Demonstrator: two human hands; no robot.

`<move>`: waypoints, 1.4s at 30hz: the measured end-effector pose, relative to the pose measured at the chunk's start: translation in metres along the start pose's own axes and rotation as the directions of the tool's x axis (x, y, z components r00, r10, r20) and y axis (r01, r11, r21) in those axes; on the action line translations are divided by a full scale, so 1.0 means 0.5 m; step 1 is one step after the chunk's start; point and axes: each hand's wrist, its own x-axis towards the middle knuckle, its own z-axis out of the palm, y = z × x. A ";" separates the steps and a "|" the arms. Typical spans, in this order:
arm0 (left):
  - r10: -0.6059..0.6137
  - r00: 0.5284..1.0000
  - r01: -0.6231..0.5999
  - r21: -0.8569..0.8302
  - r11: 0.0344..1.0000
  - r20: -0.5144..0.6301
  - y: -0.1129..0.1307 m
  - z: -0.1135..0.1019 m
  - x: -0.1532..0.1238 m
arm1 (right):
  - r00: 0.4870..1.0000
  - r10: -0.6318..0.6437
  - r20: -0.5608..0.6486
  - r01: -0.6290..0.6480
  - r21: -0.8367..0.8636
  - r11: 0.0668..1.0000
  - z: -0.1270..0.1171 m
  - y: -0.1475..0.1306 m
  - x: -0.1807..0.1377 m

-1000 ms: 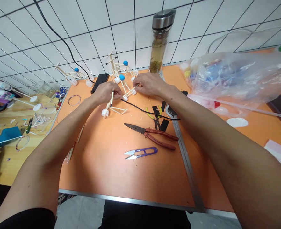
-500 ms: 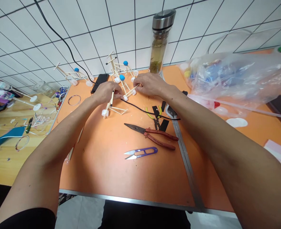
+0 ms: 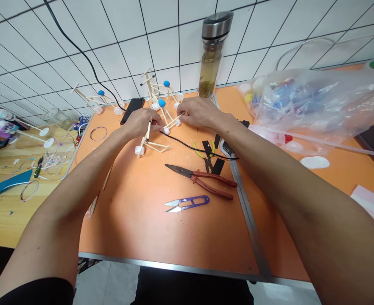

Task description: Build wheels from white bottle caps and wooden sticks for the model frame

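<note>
A small tricycle model of pale wooden sticks (image 3: 156, 147) stands between my hands, with a blue ball (image 3: 162, 103) on top and white caps (image 3: 139, 150) as wheels. My left hand (image 3: 145, 120) is closed on its frame, fingertips close to a white wheel; the exact grip is partly hidden. My right hand (image 3: 199, 111) pinches the end of a thin wooden stick (image 3: 174, 121) by the rear wheels. Two similar models with blue balls stand behind: one just beyond my hands (image 3: 149, 86), another farther left (image 3: 88, 100).
Red-handled pliers (image 3: 193, 174), purple thread snips (image 3: 188, 203) and yellow-handled cutters (image 3: 208, 159) lie on the orange table (image 3: 161, 237). A black cable (image 3: 187, 145) crosses it. A glass tea bottle (image 3: 213, 63) stands by the tiled wall; a clear plastic bag (image 3: 314, 101) lies right.
</note>
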 end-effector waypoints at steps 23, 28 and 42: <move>-0.039 0.998 0.040 -0.036 0.999 0.045 0.021 -0.014 -0.005 | 0.999 0.032 0.020 -0.031 -0.055 0.998 -0.005 -0.013 0.001; -0.051 0.998 0.052 -0.028 0.998 0.047 0.024 -0.015 -0.006 | 1.000 0.018 0.017 -0.017 -0.067 0.998 -0.003 -0.013 0.003; -0.044 0.998 0.045 -0.023 0.999 0.046 0.020 -0.014 -0.005 | 0.999 0.030 0.029 -0.029 -0.053 0.998 -0.007 -0.016 0.001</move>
